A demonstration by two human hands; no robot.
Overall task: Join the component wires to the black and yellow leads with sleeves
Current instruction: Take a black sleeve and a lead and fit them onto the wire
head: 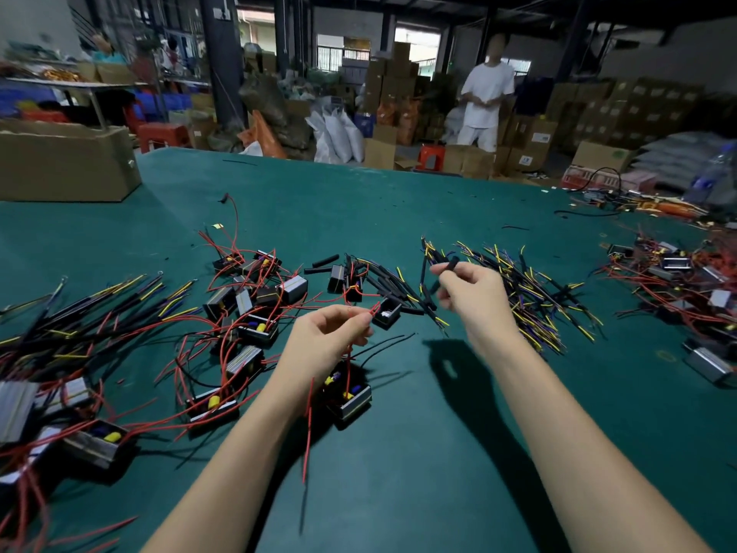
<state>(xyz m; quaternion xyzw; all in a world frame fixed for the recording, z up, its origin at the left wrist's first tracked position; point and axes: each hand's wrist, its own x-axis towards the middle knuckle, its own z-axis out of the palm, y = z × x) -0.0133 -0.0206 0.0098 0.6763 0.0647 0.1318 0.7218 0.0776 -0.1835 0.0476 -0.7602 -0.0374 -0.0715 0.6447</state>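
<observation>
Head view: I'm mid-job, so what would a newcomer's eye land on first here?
Two bare forearms reach over the green felt table: the left hand pinches thin red wires running down to a small black open-topped component box, and the right hand holds a short black sleeve. Behind the right hand sprawls a pile of black and yellow leads.

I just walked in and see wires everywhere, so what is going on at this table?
A person is assembling small wired parts by hand. The left hand pinches the red wires of a small boxed component below it. The right hand holds a black lead lifted from the pile of black and yellow leads. Nothing is joined yet.
</observation>
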